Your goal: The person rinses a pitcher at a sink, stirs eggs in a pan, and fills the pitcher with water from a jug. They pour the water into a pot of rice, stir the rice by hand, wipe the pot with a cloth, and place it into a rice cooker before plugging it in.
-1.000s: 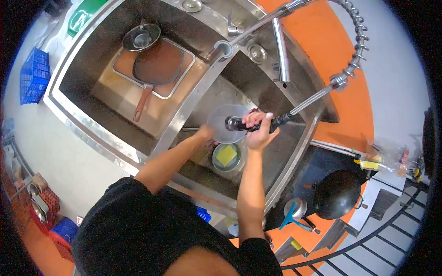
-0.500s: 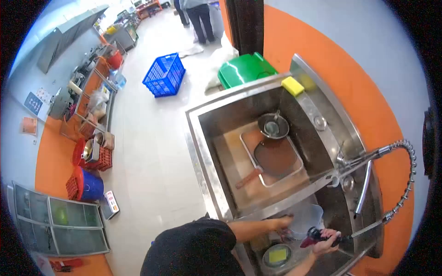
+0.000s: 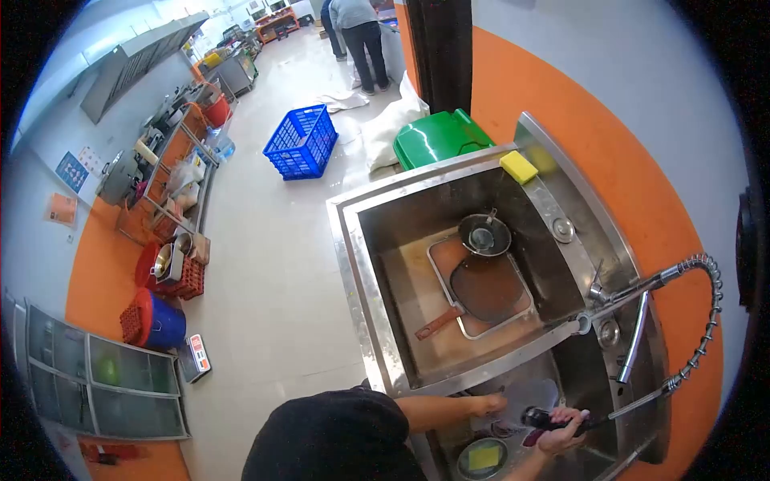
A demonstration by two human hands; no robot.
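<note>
At the near basin of the metal sink, my left hand (image 3: 488, 404) has its fingers closed at the edge of a translucent plastic container (image 3: 529, 394). My right hand (image 3: 563, 433) is wrapped around the black handle of a spray nozzle (image 3: 536, 417), which points toward the container. A coiled metal hose (image 3: 711, 321) arches over to the nozzle. Below my hands, a round bowl (image 3: 473, 473) with a yellow-green sponge (image 3: 484, 458) in it rests in the basin. Something dark red is partly hidden beside my right hand.
The far basin (image 3: 385, 272) holds a brown-handled pan (image 3: 485, 287), a rectangular tray (image 3: 525, 306) and a small round pot (image 3: 501, 240). A yellow sponge (image 3: 519, 167) lies on the sink ledge. Beyond are a green bin (image 3: 437, 140), a blue crate (image 3: 301, 144) and two people.
The view has shifted, so the sink and room appear slightly lower and farther right. The spray nozzle has moved a little toward my left hand. Both hands keep their holds.
</note>
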